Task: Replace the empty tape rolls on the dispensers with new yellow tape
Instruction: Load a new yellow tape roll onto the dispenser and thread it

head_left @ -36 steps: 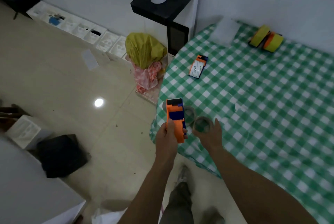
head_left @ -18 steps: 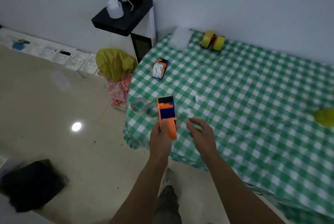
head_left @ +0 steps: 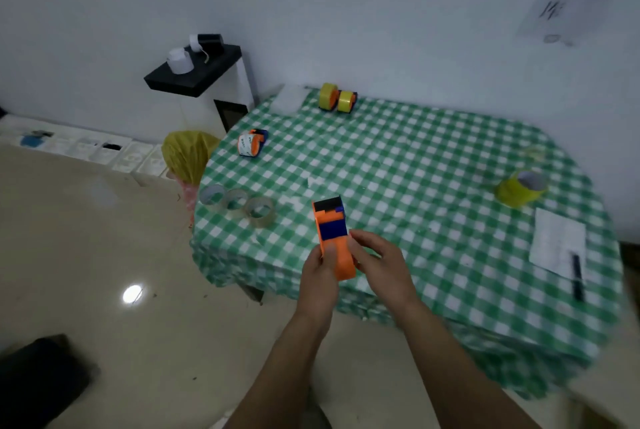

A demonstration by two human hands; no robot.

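1. Judging by the left edge of the table, three empty tape cores are set there in a row, so three dispensers are taken to be stripped already.
2. Further back, a dispenser with a pale roll is left lying on its side. It is judged not yet refitted.
3. At the far edge, two dispensers loaded with yellow tape are stood side by side, touching, and are counted as finished.
4. Over the near edge, an orange and blue dispenser is gripped from below by the left hand. The right hand is curled round its right side, and no roll can be seen in it.
5. Well to the right, a new yellow tape roll is stood on end, apart from both hands. It is probably the one to be fitted next.
6. Nearer the right edge, a paper sheet and a pen are laid. Nothing is seen between the hands and the roll.
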